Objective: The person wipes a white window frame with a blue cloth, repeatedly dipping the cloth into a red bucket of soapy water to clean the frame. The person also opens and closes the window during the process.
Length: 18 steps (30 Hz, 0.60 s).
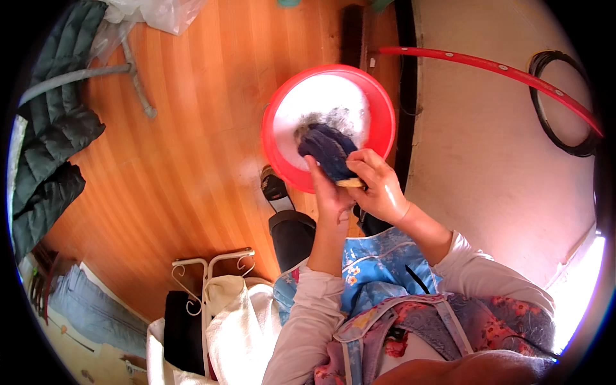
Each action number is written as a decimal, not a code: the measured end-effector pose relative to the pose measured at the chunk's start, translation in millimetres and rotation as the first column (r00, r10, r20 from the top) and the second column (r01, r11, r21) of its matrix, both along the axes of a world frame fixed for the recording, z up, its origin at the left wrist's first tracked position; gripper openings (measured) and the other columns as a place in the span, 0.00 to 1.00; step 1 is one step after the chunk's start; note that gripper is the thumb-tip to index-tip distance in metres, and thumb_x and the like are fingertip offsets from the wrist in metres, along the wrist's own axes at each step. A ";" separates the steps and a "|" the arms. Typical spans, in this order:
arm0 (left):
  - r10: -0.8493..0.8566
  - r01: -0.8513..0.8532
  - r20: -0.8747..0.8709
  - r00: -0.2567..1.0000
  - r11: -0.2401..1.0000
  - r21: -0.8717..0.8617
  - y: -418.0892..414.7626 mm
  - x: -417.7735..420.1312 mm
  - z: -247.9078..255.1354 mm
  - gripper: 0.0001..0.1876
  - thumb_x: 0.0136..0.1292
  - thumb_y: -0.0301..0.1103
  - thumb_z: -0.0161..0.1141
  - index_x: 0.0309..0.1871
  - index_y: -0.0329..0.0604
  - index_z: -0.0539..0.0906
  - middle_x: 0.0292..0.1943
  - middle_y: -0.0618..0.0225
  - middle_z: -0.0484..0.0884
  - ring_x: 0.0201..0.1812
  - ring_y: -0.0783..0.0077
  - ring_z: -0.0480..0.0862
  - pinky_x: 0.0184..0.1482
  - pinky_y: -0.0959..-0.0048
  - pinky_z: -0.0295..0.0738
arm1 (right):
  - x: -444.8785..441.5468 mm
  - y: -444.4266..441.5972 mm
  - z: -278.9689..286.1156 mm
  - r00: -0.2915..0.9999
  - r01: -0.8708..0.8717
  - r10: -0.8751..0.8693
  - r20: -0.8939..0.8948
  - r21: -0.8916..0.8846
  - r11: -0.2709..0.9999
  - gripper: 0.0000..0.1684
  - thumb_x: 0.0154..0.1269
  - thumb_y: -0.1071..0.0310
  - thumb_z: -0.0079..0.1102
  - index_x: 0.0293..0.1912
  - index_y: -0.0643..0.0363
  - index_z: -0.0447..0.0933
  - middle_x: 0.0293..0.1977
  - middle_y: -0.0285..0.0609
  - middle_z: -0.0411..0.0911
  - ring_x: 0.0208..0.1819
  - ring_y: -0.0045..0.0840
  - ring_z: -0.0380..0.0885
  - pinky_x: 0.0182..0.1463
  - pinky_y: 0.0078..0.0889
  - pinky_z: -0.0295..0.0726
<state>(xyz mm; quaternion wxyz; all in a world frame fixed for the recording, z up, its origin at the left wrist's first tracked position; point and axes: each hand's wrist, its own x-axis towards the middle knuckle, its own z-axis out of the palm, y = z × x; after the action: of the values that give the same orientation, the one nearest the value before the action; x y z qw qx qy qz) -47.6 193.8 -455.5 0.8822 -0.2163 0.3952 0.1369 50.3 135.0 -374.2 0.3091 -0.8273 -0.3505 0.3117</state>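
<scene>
A red plastic basin (388,110) full of white suds (320,98) stands on the floor before me. Over its near side I hold a wet dark-blue piece of cloth (327,147) with a yellowish strip (350,183) at its near end; its exact kind cannot be told. My left hand (332,192) cups it from the left and below, thumb along its side. The fingers of my right hand (378,185) are bent onto its right edge. Greyish foam lies about the cloth's far end, which reaches over the suds.
A white metal rack (204,269) with white cloth (231,308) stands at the lower left. Dark quilted jackets (53,144) hang on the left near a grey tubular leg (137,86). A red hoop (481,62) and a black cable coil (534,86) are by the right wall (481,168).
</scene>
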 end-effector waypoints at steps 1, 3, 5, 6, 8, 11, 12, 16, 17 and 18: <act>0.012 -0.012 0.012 1.000 0.999 -0.029 -4.0 -0.7 -0.1 0.31 0.72 0.63 0.49 0.58 0.43 0.78 0.51 0.63 0.84 0.49 0.65 0.85 0.54 0.63 0.80 | -4.4 -1.0 -2.2 0.999 -0.009 0.009 0.041 0.018 1.000 0.21 0.46 0.76 0.67 0.45 0.63 0.78 0.46 0.51 0.78 0.48 0.47 0.80 0.51 0.41 0.81; -0.004 -0.002 -0.051 0.999 0.992 -0.126 -5.6 1.9 8.2 0.29 0.69 0.64 0.53 0.50 0.45 0.83 0.44 0.64 0.87 0.42 0.65 0.87 0.49 0.64 0.83 | -9.2 -2.4 -3.2 0.999 -0.014 0.011 0.050 0.050 0.999 0.23 0.44 0.77 0.67 0.45 0.62 0.78 0.45 0.54 0.79 0.47 0.49 0.80 0.51 0.43 0.81; -0.034 0.031 -0.014 0.999 0.986 -0.165 -7.3 0.3 4.7 0.25 0.68 0.60 0.57 0.45 0.46 0.83 0.39 0.64 0.87 0.36 0.66 0.87 0.42 0.67 0.84 | -12.1 -4.0 -5.6 1.000 -0.022 0.023 -0.012 0.090 0.996 0.24 0.41 0.80 0.67 0.44 0.63 0.77 0.45 0.53 0.78 0.46 0.48 0.80 0.50 0.41 0.81; -0.078 0.075 -0.013 0.997 0.989 -0.129 -9.6 -0.4 5.2 0.25 0.68 0.61 0.57 0.44 0.45 0.83 0.36 0.65 0.86 0.34 0.67 0.87 0.40 0.68 0.84 | -11.4 -4.9 -6.7 0.999 -0.032 0.036 -0.030 0.109 0.994 0.24 0.40 0.81 0.67 0.43 0.63 0.77 0.45 0.53 0.78 0.45 0.48 0.80 0.49 0.41 0.81; -0.076 0.078 0.019 0.997 0.976 -0.202 -13.7 -2.4 2.4 0.25 0.69 0.61 0.56 0.45 0.45 0.82 0.37 0.65 0.85 0.35 0.67 0.86 0.39 0.67 0.85 | -5.5 -6.2 -10.9 0.998 -0.049 0.055 -0.043 0.140 0.989 0.23 0.40 0.82 0.66 0.42 0.63 0.76 0.44 0.52 0.78 0.45 0.47 0.80 0.47 0.39 0.81; 0.027 0.015 0.193 0.981 0.977 -0.213 -21.6 -1.8 -1.8 0.28 0.70 0.61 0.54 0.53 0.42 0.80 0.45 0.60 0.85 0.44 0.63 0.86 0.47 0.63 0.84 | 5.8 -13.0 -6.3 0.983 -0.177 0.180 -0.043 0.068 0.982 0.24 0.37 0.81 0.68 0.41 0.63 0.76 0.45 0.50 0.78 0.46 0.46 0.79 0.54 0.43 0.79; 0.063 -0.006 0.252 0.966 0.975 -0.222 -20.2 -1.0 -0.2 0.31 0.70 0.61 0.52 0.57 0.40 0.79 0.50 0.56 0.84 0.49 0.60 0.85 0.50 0.62 0.84 | 8.8 -15.0 -4.2 0.968 -0.248 0.249 -0.016 0.056 0.967 0.24 0.37 0.81 0.68 0.40 0.63 0.77 0.46 0.50 0.78 0.46 0.46 0.79 0.55 0.45 0.78; 0.112 -0.103 0.141 0.984 0.992 -0.074 -22.4 7.1 -1.3 0.17 0.71 0.44 0.58 0.51 0.40 0.80 0.41 0.61 0.85 0.47 0.63 0.84 0.52 0.63 0.80 | 7.6 -37.0 0.5 0.974 0.148 -0.146 -0.170 -0.005 0.989 0.19 0.57 0.78 0.69 0.50 0.62 0.79 0.48 0.42 0.79 0.41 0.23 0.78 0.48 0.26 0.79; 0.121 -0.118 0.105 0.987 0.992 -0.036 -24.9 7.5 -2.0 0.15 0.70 0.42 0.59 0.50 0.40 0.80 0.40 0.62 0.84 0.46 0.63 0.84 0.52 0.63 0.80 | 4.1 -40.7 -5.2 0.873 0.380 -0.389 -0.293 -0.089 0.921 0.19 0.62 0.76 0.66 0.53 0.61 0.78 0.47 0.39 0.78 0.39 0.19 0.77 0.45 0.24 0.79; 0.130 -0.131 0.069 0.989 0.991 0.003 -27.2 7.6 -2.6 0.14 0.70 0.40 0.60 0.49 0.39 0.80 0.39 0.63 0.84 0.46 0.63 0.84 0.53 0.64 0.80 | -0.8 -43.5 -10.8 0.700 0.572 -0.602 -0.384 -0.203 0.795 0.19 0.67 0.74 0.64 0.57 0.60 0.76 0.46 0.36 0.78 0.36 0.16 0.75 0.42 0.21 0.78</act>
<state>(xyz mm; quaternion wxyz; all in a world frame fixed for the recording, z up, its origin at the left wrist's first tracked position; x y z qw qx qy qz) -40.0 166.6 -458.1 0.8852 -0.2428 0.3491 0.1885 49.5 91.5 -385.0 0.4334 -0.8157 0.0193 0.3828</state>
